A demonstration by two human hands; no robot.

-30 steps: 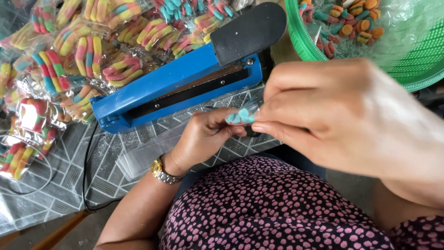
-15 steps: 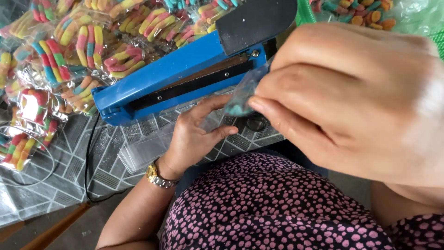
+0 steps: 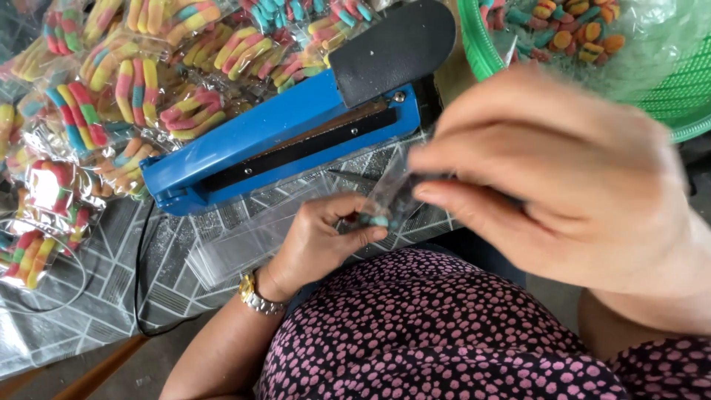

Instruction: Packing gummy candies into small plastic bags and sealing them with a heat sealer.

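- Desk w/ grey geometric-pattern cloth, lower left of frame.
- Blue heat sealer w/ black handle runs diagonally across centre; sealed candy packs piled upper left; green basket of loose candy upper right, cut off by frame edge.
- Flat clear bags lie just below sealer.
- Left hand & right hand together, both pinching small clear bag at centre; right hand blurred, bag contents hard to make out.

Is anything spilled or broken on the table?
Nothing looks spilled or broken. The candy packets lie in a loose heap behind the blue sealer, and both hands hold a small clear bag.
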